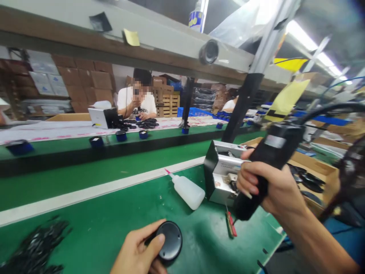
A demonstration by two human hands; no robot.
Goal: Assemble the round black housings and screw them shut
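Left grip [139, 249] holds disc [171, 242] | right grip [273, 184] holds corded tool [274, 149] | green bench [114, 217] | stacked cartons [81, 82]

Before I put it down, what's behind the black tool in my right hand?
A silver box, partly visible; what the black tool and right hand cover can't be seen.

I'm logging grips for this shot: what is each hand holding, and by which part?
The left hand holds a round black part by its edge, thumb on its face; the right hand grips a black corded tool around its middle.
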